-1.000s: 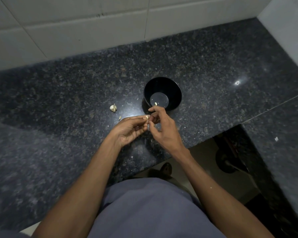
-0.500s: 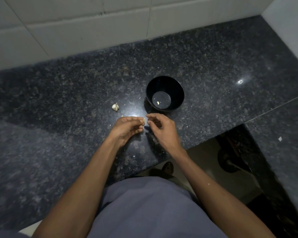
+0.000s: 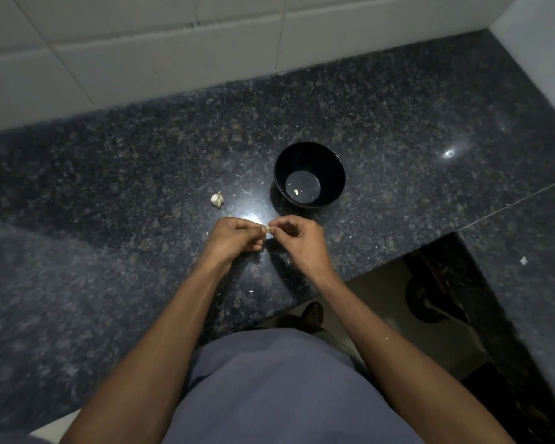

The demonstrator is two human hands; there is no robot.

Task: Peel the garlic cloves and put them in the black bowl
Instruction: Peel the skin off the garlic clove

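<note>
Near the counter edge, left hand and right hand pinch 1 garlic clove beside the black bowl.

Table of dark speckled polished stone, glossy, wall tiles white and smooth, black bowl shiny like plastic, garlic piece had dry papery skin

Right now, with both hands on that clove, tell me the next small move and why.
Probably keep pulling the skin off: the left hand and right hand both pinch the garlic clove just short of the black bowl, and it looks still partly skinned. Only one small piece lies in the bowl, so once bare, the clove should be dropped in there.
</note>
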